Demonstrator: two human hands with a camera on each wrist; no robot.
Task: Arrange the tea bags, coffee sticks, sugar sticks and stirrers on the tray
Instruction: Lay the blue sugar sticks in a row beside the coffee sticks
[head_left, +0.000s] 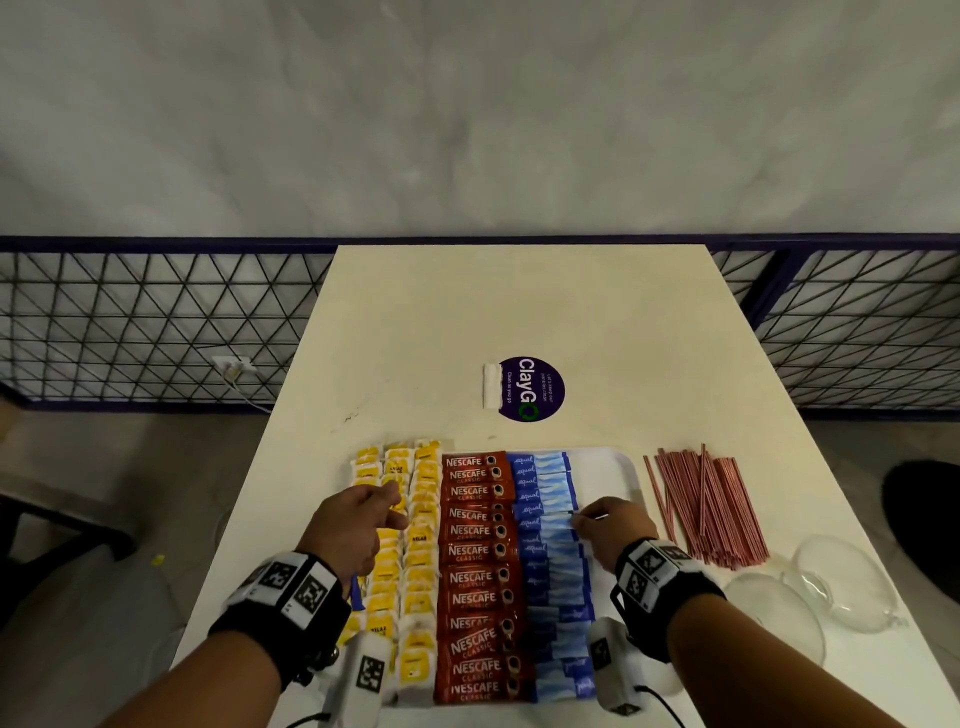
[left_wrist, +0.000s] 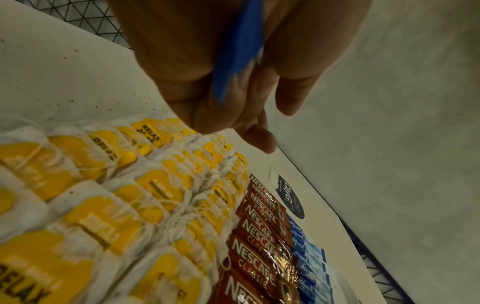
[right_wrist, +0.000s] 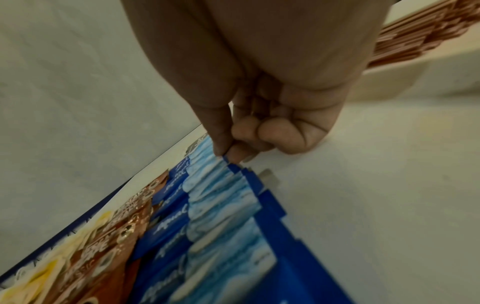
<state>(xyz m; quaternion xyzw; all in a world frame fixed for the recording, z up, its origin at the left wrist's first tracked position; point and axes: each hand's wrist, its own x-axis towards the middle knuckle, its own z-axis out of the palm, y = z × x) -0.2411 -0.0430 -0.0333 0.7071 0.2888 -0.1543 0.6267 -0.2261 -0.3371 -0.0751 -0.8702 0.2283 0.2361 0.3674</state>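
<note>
A white tray (head_left: 605, 467) holds rows of yellow tea bags (head_left: 415, 551), red Nescafe coffee sticks (head_left: 475, 571) and blue sugar sticks (head_left: 553, 566). My left hand (head_left: 353, 525) hovers over the tea bags and grips a blue sugar stick (left_wrist: 237, 51) in its palm. My right hand (head_left: 608, 522) pinches the right end of one blue sugar stick (right_wrist: 228, 161) lying in the sugar row, thumb against forefinger. A pile of red stirrers (head_left: 711, 504) lies on the table right of the tray.
The tray's right strip is bare. Clear plastic lids (head_left: 831, 587) lie at the right front of the white table (head_left: 519, 312). A round purple sticker (head_left: 530, 388) and a small white packet (head_left: 491, 385) sit behind the tray. A wire fence (head_left: 130, 322) runs behind.
</note>
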